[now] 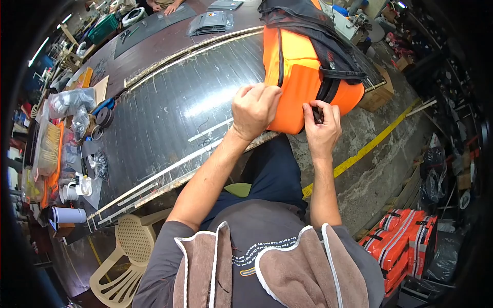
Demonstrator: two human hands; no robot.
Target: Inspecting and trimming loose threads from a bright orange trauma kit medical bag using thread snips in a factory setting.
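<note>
A bright orange bag with a black zipper stands at the table's right end, a black mesh panel folded over its top. My left hand is closed against the bag's near left side; its fingertips are turned away, so what they grip is hidden. At the bag's near edge, below a black strap, my right hand is curled with thumb and forefinger close together. Something small and dark shows within those fingers, too covered to name.
The dark table bears loose black threads. Tape rolls and plastic packets crowd its left end. Flat grey pieces lie farther back, near another person's hands. A beige chair and red-orange bags flank me.
</note>
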